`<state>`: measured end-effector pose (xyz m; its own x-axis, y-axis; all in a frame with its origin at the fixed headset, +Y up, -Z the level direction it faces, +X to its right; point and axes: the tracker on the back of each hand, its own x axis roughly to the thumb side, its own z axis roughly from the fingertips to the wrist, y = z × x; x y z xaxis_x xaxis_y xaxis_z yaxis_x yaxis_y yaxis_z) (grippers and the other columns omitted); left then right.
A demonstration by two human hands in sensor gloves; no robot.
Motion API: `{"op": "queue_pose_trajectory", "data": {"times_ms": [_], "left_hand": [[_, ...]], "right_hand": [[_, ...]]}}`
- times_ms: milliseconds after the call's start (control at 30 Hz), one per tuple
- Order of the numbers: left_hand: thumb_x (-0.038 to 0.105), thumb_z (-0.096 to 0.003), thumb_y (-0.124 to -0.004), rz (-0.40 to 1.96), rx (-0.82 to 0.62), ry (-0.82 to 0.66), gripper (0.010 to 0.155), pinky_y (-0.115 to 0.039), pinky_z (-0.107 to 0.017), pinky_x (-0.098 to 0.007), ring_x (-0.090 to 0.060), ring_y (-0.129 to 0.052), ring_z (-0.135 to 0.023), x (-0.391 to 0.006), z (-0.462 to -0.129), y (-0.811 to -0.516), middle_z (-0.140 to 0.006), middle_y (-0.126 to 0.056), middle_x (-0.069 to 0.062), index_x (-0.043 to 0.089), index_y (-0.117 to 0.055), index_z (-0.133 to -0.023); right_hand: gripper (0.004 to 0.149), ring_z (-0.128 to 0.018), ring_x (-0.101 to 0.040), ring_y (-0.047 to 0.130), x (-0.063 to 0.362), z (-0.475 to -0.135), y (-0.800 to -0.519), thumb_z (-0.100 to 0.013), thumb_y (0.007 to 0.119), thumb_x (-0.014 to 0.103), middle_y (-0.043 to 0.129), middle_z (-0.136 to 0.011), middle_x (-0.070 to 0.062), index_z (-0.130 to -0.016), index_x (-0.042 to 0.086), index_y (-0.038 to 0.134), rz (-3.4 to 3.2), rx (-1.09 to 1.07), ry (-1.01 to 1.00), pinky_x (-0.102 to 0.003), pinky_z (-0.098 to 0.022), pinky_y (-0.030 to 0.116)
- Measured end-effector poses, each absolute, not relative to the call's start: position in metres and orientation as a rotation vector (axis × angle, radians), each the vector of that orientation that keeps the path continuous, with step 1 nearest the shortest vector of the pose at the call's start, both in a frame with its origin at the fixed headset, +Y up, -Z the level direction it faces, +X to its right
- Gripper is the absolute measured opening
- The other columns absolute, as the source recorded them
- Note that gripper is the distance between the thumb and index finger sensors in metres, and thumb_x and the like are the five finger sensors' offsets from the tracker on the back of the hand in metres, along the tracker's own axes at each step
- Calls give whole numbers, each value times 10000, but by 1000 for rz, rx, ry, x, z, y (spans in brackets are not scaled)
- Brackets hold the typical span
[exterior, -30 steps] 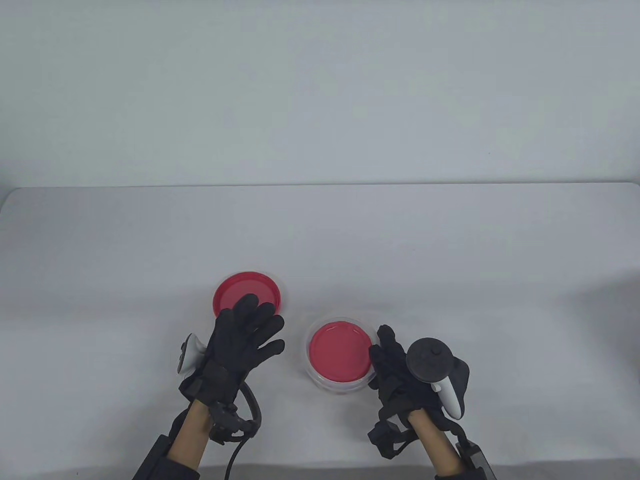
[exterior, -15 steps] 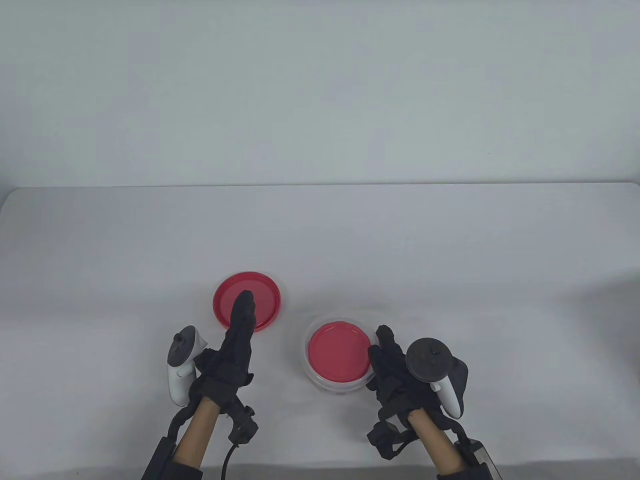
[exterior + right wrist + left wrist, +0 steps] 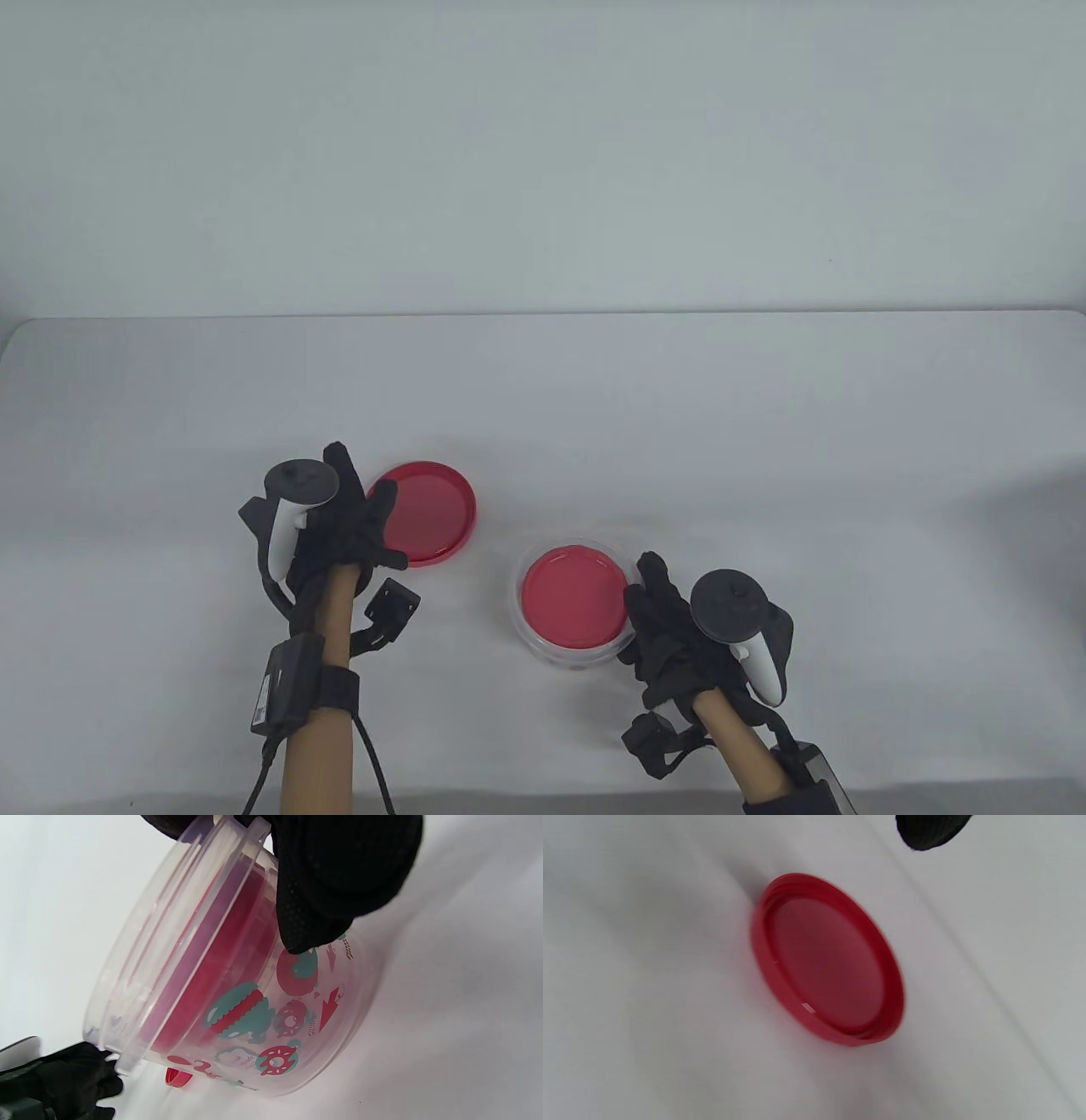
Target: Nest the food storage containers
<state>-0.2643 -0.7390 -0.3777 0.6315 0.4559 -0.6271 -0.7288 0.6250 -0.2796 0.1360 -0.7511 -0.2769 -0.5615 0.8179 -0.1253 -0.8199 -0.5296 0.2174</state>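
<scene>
At two o'clock of the left hand (image 3: pixel 339 526) – loose red lid (image 3: pixel 427 512), fingers relaxed, holding nothing; right hand (image 3: pixel 666 624) gripping clear container (image 3: pixel 530 632).

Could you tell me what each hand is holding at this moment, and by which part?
The right hand grips the clear container at its rim and upper wall. The left hand holds nothing; it is beside the loose red lid.
</scene>
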Motion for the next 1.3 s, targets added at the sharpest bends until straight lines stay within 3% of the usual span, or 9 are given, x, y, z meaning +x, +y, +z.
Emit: {"op": "queue_pose_trajectory", "data": {"times_ms": [133, 200, 367, 533, 733, 800, 1000, 1167, 1300], "left_hand": [[612, -663, -461, 638, -612, 637, 778, -306, -847, -576, -394, -197, -1168, -265, -381, -759, -1270, 6, -108, 407, 140, -1111], [596, -668, -443, 603, -617, 687, 754, -323, -850, -548, -354, -193, -1118, -265, -383, -765, -1257, -56, -81, 356, 79, -1157], [571, -669, -384, 328, -631, 714, 640, -434, -839, -529, -305, -412, -1037, -255, -391, -768, -1207, -248, -54, 321, -152, -1211], [551, -680, -397, 159, -603, 760, 579, -580, -783, -479, -243, -600, -927, -242, -397, -770, -1123, -435, -49, 297, -257, -1181], [497, -695, -424, -16, -546, 794, 488, -773, -616, -355, -105, -792, -706, -226, -401, -773, -946, -658, 23, 252, -383, -1115], [482, -697, -426, -70, -518, 815, 485, -814, -548, -323, -62, -831, -616, -220, -402, -774, -863, -724, 52, 217, -391, -1102], [461, -699, -435, -219, -421, 790, 476, -864, -495, -303, -50, -936, -567, -207, -400, -768, -837, -825, 69, 182, -399, -1082], [431, -687, -468, -33, -334, 678, 497, -863, -500, -339, -124, -1000, -601, -205, -392, -754, -896, -870, 10, 169, -313, -1081], [371, -677, -489, 61, -297, 535, 601, -816, -583, -374, -177, -933, -683, -196, -386, -743, -971, -740, 24, 162, -118, -1101]], "right_hand": [[620, -495, -349, 910, 136, -278, -751, -652, 539, 329, 501, -1056, -324, -1116, -3, 297, 2143, -8, 317, -330, -286, 830], [620, -499, -350, 908, 136, -278, -751, -653, 536, 329, 499, -1058, -322, -1116, -3, 293, 2146, -3, 327, -330, -287, 829], [620, -505, -351, 906, 136, -279, -751, -654, 531, 327, 492, -1059, -326, -1116, -4, 284, 2150, 3, 337, -333, -291, 828], [620, -508, -349, 906, 136, -279, -751, -654, 529, 326, 491, -1058, -327, -1115, -6, 281, 2155, 5, 340, -334, -291, 828], [621, -508, -350, 906, 136, -279, -751, -654, 528, 325, 489, -1058, -328, -1115, -8, 278, 2156, 5, 340, -335, -292, 828], [620, -503, -350, 908, 136, -279, -751, -653, 530, 323, 491, -1056, -332, -1114, -9, 282, 2158, 1, 337, -333, -289, 829], [621, -498, -351, 909, 135, -279, -751, -653, 533, 323, 492, -1055, -330, -1113, -11, 284, 2155, -1, 334, -331, -288, 830], [627, -499, -353, 907, 137, -280, -753, -652, 540, 328, 485, -1056, -332, -1113, -10, 283, 2127, 6, 342, -332, -291, 829], [628, -487, -352, 907, 137, -280, -753, -651, 545, 325, 488, -1052, -333, -1111, -15, 286, 2131, 12, 324, -327, -289, 829]]}}
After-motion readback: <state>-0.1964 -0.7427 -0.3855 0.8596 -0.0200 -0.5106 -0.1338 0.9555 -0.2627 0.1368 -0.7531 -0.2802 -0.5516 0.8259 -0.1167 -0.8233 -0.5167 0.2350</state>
